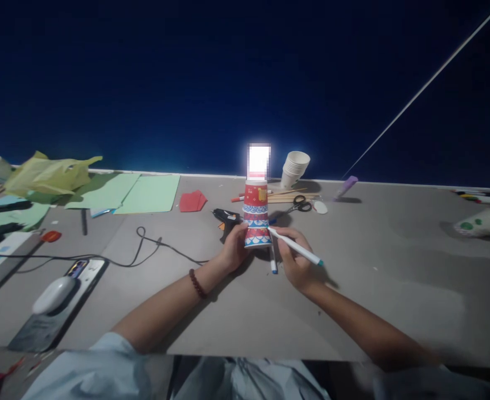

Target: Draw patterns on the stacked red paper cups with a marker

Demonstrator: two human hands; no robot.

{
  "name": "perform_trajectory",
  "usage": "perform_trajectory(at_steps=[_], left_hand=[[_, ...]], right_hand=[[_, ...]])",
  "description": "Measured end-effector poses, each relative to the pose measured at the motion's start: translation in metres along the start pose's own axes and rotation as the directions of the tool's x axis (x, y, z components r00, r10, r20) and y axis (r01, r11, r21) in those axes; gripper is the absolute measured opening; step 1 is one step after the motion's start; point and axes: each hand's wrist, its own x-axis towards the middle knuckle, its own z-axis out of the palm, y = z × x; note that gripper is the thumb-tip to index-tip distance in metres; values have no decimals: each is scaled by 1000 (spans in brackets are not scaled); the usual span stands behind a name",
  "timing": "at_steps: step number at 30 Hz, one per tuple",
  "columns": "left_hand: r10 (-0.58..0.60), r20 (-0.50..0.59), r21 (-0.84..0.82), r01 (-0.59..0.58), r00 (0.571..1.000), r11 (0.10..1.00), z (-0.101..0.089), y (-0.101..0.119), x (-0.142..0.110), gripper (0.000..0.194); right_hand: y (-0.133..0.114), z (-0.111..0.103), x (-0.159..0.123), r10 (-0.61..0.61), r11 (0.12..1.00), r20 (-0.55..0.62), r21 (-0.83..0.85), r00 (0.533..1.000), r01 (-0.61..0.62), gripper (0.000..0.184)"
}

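Note:
In front of me stands a stack of paper cups (256,214), painted red with blue-and-white wave bands. My left hand (235,247) is closed around its lower left side. Between the fingers of my right hand (297,255) is a white marker (299,247) with a teal end. Its tip meets the right side of the lower cups, or comes very near it. Just below, a second marker with a blue end (274,262) lies on the table, partly hidden. A black hot glue gun (227,219) rests left of the cups.
Behind are a stack of white paper cups (295,166), scissors (301,204), wooden sticks (290,197) and red paper (192,201). Green sheets (151,194), a yellow bag (49,175), a cable (134,258), a power strip (9,255) and a phone (40,330) under a white case (54,294) lie left.

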Motion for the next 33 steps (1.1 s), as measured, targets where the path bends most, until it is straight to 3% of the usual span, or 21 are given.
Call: perform_trajectory(at_steps=[9, 33], left_hand=[[118, 79, 6, -119, 990, 993, -3, -7, 3, 35], [182, 55, 69, -186, 982, 980, -2, -11, 3, 53]], right_hand=[[5, -1, -1, 107, 994, 24, 16, 994, -108, 16], [2, -3, 5, 58, 997, 75, -49, 996, -55, 11]])
